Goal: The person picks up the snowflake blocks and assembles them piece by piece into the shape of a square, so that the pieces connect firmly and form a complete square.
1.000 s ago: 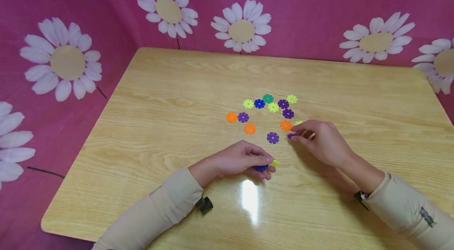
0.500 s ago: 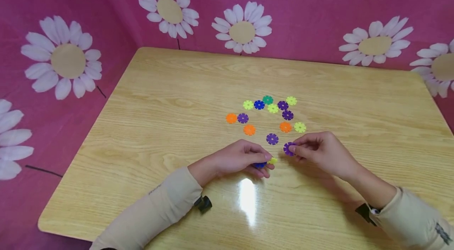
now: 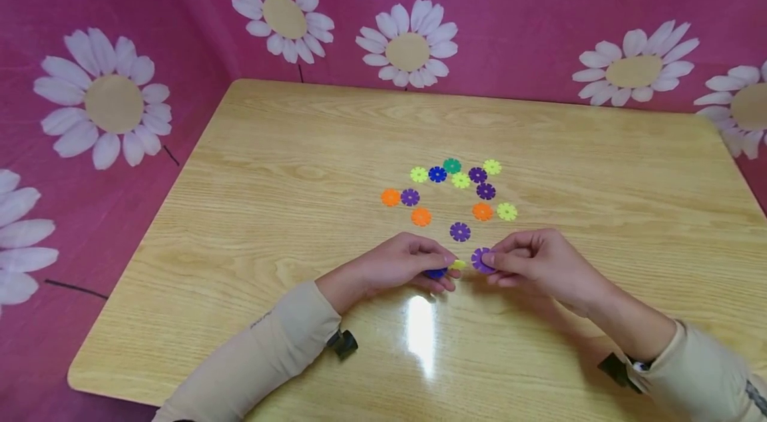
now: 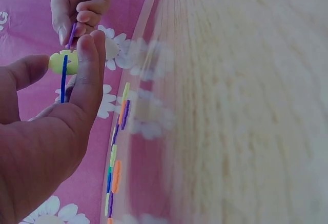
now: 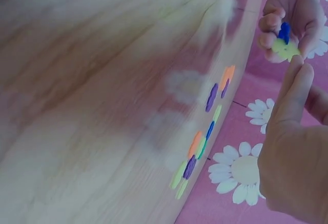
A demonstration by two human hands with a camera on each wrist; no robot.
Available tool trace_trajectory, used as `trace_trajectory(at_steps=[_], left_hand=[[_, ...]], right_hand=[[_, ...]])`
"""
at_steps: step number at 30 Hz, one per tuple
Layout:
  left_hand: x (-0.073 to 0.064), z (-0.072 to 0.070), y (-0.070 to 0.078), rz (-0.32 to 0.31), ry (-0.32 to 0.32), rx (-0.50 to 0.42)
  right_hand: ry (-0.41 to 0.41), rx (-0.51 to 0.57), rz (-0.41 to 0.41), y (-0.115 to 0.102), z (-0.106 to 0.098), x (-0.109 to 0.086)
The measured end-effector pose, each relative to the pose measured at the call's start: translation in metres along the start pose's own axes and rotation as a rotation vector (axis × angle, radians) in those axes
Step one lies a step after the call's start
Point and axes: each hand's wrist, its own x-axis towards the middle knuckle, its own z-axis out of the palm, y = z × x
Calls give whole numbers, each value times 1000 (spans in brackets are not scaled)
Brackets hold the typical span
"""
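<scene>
My left hand (image 3: 413, 261) pinches a yellow notched disc (image 4: 70, 63) between thumb and fingers. A blue notched disc (image 4: 63, 83) is slotted crosswise into the yellow one, and the two form a joined pair. With thumb and forefinger, my right hand (image 3: 539, 265) grips a purple notched disc (image 3: 481, 260) by its edge. The purple disc stands close to the right of the yellow one in the head view. In the right wrist view my right fingers hide the purple disc, while the yellow and blue pair shows in the left hand.
Several flat notched discs lie loosely on the wooden table (image 3: 287, 162) beyond the hands. The nearest is a purple disc (image 3: 460, 231); orange discs (image 3: 421, 216) and a green disc (image 3: 452, 166) are farther off. A pink flowered cloth (image 3: 509, 9) hangs behind the table.
My right hand has lifted the purple disc from beside the orange and yellow ones and brought it toward the left hand. The left hand has barely moved, still holding its pair.
</scene>
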Motion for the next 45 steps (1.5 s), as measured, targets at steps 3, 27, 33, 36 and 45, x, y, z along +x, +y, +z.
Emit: trace_trajectory(at_steps=[3,27,33,36,45], left_hand=[[0,0,0,-6,-3,-8],[3,7,2,4,1,-50],[2,8,3,-17,27,-49],[3,9,3,-18,11,-35],[6,12,3,-40,-103,-119]], right_hand=[[-3,16,9,0,3,-2],[-47,155,-18,9,12,-7],[-66,176,-42,9,18,-6],[-74,171,-36,9,17,-7],[-78,198,-21,12,15,-4]])
